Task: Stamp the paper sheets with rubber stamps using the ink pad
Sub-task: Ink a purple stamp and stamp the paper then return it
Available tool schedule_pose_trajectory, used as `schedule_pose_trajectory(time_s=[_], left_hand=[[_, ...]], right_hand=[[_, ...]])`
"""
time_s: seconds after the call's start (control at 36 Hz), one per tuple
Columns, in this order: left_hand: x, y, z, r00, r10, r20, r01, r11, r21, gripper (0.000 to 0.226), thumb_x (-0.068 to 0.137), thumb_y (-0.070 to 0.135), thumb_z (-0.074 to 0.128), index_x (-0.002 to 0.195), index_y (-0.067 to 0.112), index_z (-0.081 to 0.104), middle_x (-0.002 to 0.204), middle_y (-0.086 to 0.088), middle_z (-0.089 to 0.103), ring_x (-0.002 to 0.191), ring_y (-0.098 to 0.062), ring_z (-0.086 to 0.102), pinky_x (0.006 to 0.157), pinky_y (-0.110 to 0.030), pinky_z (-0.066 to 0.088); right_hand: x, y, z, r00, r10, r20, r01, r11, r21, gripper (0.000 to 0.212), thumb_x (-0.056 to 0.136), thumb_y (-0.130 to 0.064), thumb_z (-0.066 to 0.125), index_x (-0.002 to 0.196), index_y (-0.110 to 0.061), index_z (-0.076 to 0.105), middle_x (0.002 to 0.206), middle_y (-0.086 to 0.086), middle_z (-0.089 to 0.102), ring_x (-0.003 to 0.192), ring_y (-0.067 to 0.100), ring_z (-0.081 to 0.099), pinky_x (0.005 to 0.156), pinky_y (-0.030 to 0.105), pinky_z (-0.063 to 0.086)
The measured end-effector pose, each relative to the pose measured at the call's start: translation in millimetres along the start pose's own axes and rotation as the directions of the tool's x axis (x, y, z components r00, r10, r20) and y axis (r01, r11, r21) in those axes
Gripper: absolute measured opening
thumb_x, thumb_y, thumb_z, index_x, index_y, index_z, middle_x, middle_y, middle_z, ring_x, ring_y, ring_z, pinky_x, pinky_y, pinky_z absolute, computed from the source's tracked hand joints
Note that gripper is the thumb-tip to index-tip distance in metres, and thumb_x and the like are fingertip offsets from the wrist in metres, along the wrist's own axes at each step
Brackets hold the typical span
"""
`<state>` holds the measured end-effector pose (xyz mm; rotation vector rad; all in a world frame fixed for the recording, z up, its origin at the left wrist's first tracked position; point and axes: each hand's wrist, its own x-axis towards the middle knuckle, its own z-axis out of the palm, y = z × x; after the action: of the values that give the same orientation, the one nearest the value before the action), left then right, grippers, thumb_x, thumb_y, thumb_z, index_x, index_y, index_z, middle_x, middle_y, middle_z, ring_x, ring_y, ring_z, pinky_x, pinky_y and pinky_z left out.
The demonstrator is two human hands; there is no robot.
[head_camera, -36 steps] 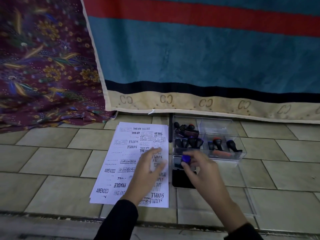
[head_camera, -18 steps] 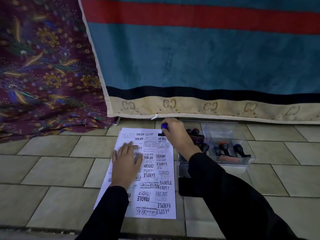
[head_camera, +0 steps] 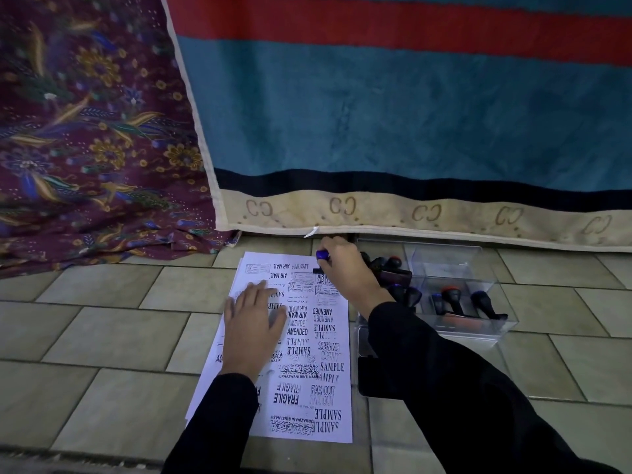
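Clasping stamp (head_camera: 322, 255) upright, knob up: right hand (head_camera: 345, 271); flat on paper (head_camera: 340, 396): left hand (head_camera: 254, 323)

Teal blanket (head_camera: 410, 114) with red and black stripes and beige lettered border; maroon cloth (head_camera: 85, 131) with gold-and-blue floral print; white paper sheets (head_camera: 307, 381) with black stamp marks; grey-green tiled floor (head_camera: 102, 336).

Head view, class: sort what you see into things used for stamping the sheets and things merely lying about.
In use: paper sheets; blue-topped rubber stamp, gripped by the right hand; left hand, flat on the sheets; ink pad, partly hidden; clear box of spare stamps.
Lying about: floral cloth; striped blanket.
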<state>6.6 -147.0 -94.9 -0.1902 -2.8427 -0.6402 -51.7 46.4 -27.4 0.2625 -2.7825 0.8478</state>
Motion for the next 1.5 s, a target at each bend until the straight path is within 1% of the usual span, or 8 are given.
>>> schedule_pose_trajectory(time_s=[0.19, 0.42, 0.5, 0.61, 0.78, 0.86, 1.08, 1.5], left_hand=[[0, -1, -1, 1.000, 0.003, -0.004, -0.003, 1.000, -0.001, 0.050, 0.083, 0.051, 0.027, 0.120, 0.028, 0.053, 0.141, 0.006, 0.044, 0.135, -0.015, 0.033, 0.115, -0.045, 0.013], [-1, 0, -1, 1.000, -0.003, -0.004, 0.003, 1.000, -0.017, 0.047, 0.084, 0.047, 0.031, 0.121, 0.027, 0.053, 0.141, 0.006, 0.045, 0.134, -0.015, 0.033, 0.115, -0.043, 0.010], [0, 0, -1, 1.000, 0.003, -0.003, -0.003, 1.000, -0.020, 0.045, 0.085, 0.046, 0.034, 0.121, 0.028, 0.053, 0.141, 0.006, 0.044, 0.134, -0.015, 0.033, 0.115, -0.043, 0.011], [0, 0, 0, 1.000, 0.008, -0.029, -0.008, 1.000, -0.006, 0.043, 0.084, 0.045, 0.037, 0.116, 0.025, 0.057, 0.138, 0.004, 0.049, 0.133, -0.018, 0.035, 0.114, -0.045, 0.014], [-3, 8, -5, 0.987, 0.102, -0.125, -0.087, 0.989, 0.120, 0.036, 0.086, 0.043, 0.037, 0.099, 0.023, 0.064, 0.100, 0.007, 0.062, 0.094, -0.017, 0.054, 0.087, -0.033, 0.032], [-3, 11, -7, 0.991, 0.091, -0.095, -0.080, 0.990, 0.114, 0.021, 0.088, 0.033, 0.052, 0.101, 0.020, 0.063, 0.100, 0.004, 0.061, 0.093, -0.021, 0.056, 0.079, -0.035, 0.039], [-32, 51, -11, 0.992, 0.091, 0.090, -0.088, 0.995, -0.037, 0.037, 0.092, 0.041, 0.048, 0.125, 0.025, 0.052, 0.137, 0.006, 0.047, 0.129, -0.015, 0.038, 0.115, -0.042, 0.019], [-68, 87, 7, 0.981, 0.143, 0.128, -0.136, 0.989, -0.064, 0.065, 0.079, 0.065, 0.019, 0.127, 0.031, 0.049, 0.146, 0.012, 0.036, 0.140, -0.009, 0.022, 0.117, -0.041, 0.008]], right_hand=[[0, 4, -3, 0.998, 0.027, -0.060, -0.024, 0.999, 0.049, 0.012, 0.084, -0.003, 0.058, 0.093, -0.009, 0.059, 0.095, 0.009, 0.059, 0.079, 0.021, 0.058, 0.071, 0.029, 0.049], [-22, 9, -49, 0.911, 0.224, -0.347, -0.101, 0.935, 0.340, 0.020, 0.082, -0.010, 0.067, 0.101, -0.010, 0.062, 0.092, 0.006, 0.067, 0.073, 0.013, 0.064, 0.072, 0.024, 0.056], [-52, 9, -65, 0.914, 0.234, -0.330, -0.084, 0.908, 0.411, 0.024, 0.083, -0.008, 0.066, 0.106, -0.014, 0.061, 0.098, 0.000, 0.065, 0.076, 0.004, 0.062, 0.072, 0.015, 0.053], [-107, 7, -71, 0.937, 0.204, -0.284, -0.080, 0.916, 0.394, 0.023, 0.083, -0.011, 0.068, 0.103, -0.022, 0.064, 0.097, 0.001, 0.065, 0.077, 0.006, 0.065, 0.072, 0.020, 0.056], [-180, 2, -61, 0.963, 0.103, -0.247, -0.031, 0.960, 0.279, 0.028, 0.079, -0.006, 0.072, 0.101, -0.023, 0.067, 0.092, -0.009, 0.062, 0.076, 0.001, 0.064, 0.071, 0.019, 0.054], [-199, 2, -58, 0.964, 0.062, -0.257, 0.001, 0.971, 0.239, 0.021, 0.081, -0.014, 0.068, 0.101, -0.020, 0.067, 0.090, -0.008, 0.061, 0.077, -0.001, 0.062, 0.071, 0.022, 0.054], [-210, 0, -56, 0.969, 0.022, -0.245, 0.027, 0.980, 0.195, 0.026, 0.080, -0.013, 0.067, 0.104, -0.023, 0.065, 0.094, -0.009, 0.060, 0.080, -0.003, 0.059, 0.074, 0.014, 0.049], [-217, -4, -39, 0.971, -0.012, -0.238, 0.014, 1.000, 0.007, 0.023, 0.087, -0.013, 0.058, 0.110, -0.013, 0.064, 0.103, -0.002, 0.060, 0.091, 0.008, 0.059, 0.084, 0.020, 0.048]])
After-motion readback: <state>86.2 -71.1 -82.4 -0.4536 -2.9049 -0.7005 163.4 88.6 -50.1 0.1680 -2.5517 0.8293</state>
